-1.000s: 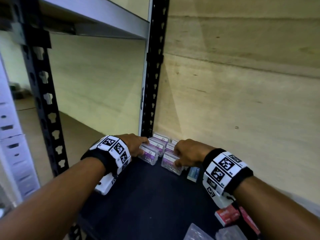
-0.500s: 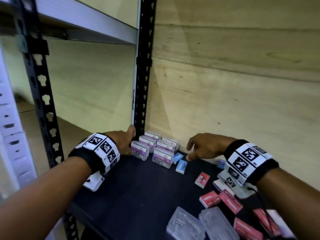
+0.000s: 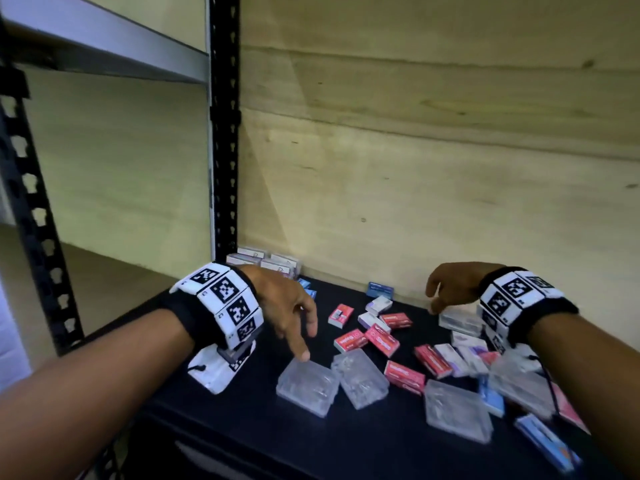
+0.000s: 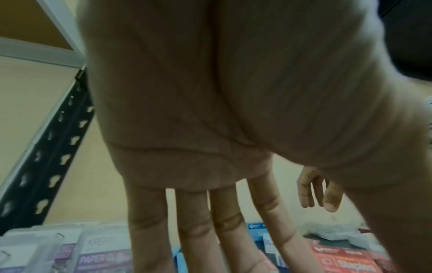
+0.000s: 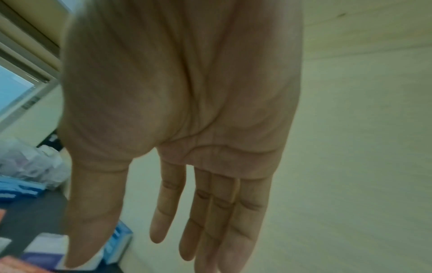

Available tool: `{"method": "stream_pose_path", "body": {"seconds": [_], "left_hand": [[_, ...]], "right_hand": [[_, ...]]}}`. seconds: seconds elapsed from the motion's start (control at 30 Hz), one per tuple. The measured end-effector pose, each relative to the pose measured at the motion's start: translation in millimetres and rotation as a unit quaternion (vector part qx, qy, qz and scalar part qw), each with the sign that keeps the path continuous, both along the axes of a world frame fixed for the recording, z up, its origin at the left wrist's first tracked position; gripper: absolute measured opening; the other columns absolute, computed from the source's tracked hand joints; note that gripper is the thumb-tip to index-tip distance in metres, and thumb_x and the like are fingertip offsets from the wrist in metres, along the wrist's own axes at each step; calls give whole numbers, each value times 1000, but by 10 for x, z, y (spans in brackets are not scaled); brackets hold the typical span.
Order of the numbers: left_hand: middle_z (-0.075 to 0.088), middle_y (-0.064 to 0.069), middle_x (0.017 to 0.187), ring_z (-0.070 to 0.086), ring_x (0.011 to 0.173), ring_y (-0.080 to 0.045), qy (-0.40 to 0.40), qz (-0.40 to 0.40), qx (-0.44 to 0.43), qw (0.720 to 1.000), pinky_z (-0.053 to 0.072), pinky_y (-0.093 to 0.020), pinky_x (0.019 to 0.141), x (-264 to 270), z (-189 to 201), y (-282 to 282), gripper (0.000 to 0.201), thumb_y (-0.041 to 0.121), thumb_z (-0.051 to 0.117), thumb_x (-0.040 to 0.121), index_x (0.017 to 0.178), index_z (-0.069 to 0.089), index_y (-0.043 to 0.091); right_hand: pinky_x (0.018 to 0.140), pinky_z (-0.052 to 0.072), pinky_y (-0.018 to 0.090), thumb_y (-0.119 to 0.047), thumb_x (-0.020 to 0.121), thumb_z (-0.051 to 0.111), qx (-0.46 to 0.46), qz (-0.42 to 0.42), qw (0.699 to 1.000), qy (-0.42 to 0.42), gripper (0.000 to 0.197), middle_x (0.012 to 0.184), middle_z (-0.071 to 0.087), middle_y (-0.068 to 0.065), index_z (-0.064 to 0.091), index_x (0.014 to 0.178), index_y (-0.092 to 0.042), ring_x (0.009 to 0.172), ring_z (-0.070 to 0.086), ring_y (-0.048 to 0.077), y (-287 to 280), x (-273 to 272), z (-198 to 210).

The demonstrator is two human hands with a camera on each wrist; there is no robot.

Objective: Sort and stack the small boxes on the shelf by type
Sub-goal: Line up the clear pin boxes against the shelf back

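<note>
Small boxes lie scattered on the black shelf [image 3: 214,424]. Purple paper-clip boxes [image 3: 266,263] are grouped in the back left corner. Red staple boxes [image 3: 381,339] and blue boxes [image 3: 380,289] lie in the middle, with clear plastic cases [image 3: 306,386] near the front. My left hand [image 3: 294,327] hangs open just above the leftmost clear case, fingers straight and pointing down, holding nothing. My right hand [image 3: 446,292] hovers open over a clear case [image 3: 459,320] at the back right, empty. In the wrist views both palms [image 4: 210,110] [image 5: 187,92] show with fingers extended.
A black perforated upright [image 3: 225,133] stands at the back left corner and another upright [image 3: 31,209] at the front left. A plywood wall [image 3: 433,168] backs the shelf. A grey upper shelf [image 3: 104,46] runs overhead. More boxes crowd the right front [image 3: 540,441].
Both hands left the purple boxes in the corner. The left hand came back toward the front clear cases; the right hand swung right. The view tilted down and right, showing more loose boxes.
</note>
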State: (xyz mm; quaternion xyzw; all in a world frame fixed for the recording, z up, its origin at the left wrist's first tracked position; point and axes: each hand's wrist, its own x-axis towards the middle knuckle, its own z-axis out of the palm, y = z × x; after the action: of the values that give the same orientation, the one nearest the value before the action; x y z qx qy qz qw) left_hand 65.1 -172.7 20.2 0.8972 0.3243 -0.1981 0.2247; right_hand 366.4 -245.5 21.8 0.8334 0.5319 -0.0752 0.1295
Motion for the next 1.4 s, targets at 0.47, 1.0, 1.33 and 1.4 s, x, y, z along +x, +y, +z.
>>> {"method": "stream_pose_path", "body": {"seconds": [0.47,1.0,1.33,1.4], "left_hand": [[71,3,110,64,86,-4,33,-4,-56,998,46,-23,76,-87,-177,-181,56,27,88,69,117,60,28],[69,10,114,65,108,-14,7,98,-90,991,48,-35,101,-330,-128,146,35,48,66,86,117,68,33],[70,9,112,66,106,-15,-36,127,-106,986,47,-33,96,-329,-172,251,28,42,64,90,117,67,34],[70,10,110,66,106,-14,-38,122,-103,986,49,-30,93,-318,-157,242,30,41,65,90,119,67,34]], "right_hand": [[82,41,23,-17,86,75,-23,-17,1000,-5,44,121,63,3,63,128,-9,101,57,18,-126,391,-247],[79,48,25,-14,81,75,-44,26,997,-58,38,111,62,0,63,117,-18,92,59,16,-12,414,-289],[57,36,18,-16,80,80,-49,16,999,-4,47,86,52,-7,51,117,-25,89,50,18,-12,321,-287],[56,35,18,-15,82,77,-44,19,999,-3,43,79,47,-11,49,112,-28,88,49,18,-6,304,-284]]}}
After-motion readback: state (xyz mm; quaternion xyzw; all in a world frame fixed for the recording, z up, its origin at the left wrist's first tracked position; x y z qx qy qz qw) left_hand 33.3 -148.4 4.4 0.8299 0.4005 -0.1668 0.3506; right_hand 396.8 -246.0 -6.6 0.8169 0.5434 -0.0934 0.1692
